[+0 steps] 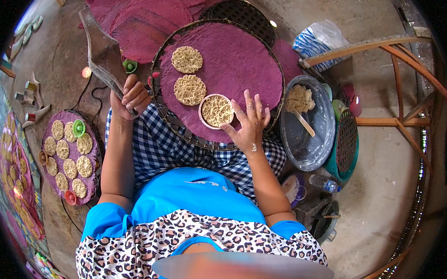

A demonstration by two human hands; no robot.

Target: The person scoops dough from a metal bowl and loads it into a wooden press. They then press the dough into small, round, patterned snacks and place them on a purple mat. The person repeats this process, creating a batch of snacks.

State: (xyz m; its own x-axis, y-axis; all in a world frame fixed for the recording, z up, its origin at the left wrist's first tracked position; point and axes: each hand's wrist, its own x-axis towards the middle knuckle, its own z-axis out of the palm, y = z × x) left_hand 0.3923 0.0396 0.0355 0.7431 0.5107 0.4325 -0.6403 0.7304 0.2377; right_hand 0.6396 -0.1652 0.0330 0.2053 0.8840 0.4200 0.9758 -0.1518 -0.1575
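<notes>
My left hand [131, 96] grips the handle of a long, worn grey-brown tool [101, 52], held up left of the round tray. On the purple cloth of that tray [242, 55] lie two round patties of squiggly pale strands [186, 59] and a pale ring [202, 108] filled with similar strands [217, 112]. My right hand [246, 121] has its fingers spread beside the ring, thumb at its lower right edge. Right of the tray, a large grey basin [303, 148] holds a lump of pale dough [299, 98] with a wooden stick [304, 124] in it.
At left is a purple tray [71, 133] of several patties and small coloured cups. Pink cloths [139, 21] lie behind. At right are wooden frames [364, 120], a white-and-blue bag [317, 44], a teal basin [349, 170], a water bottle [324, 184] and other containers. Dark cords cross the floor.
</notes>
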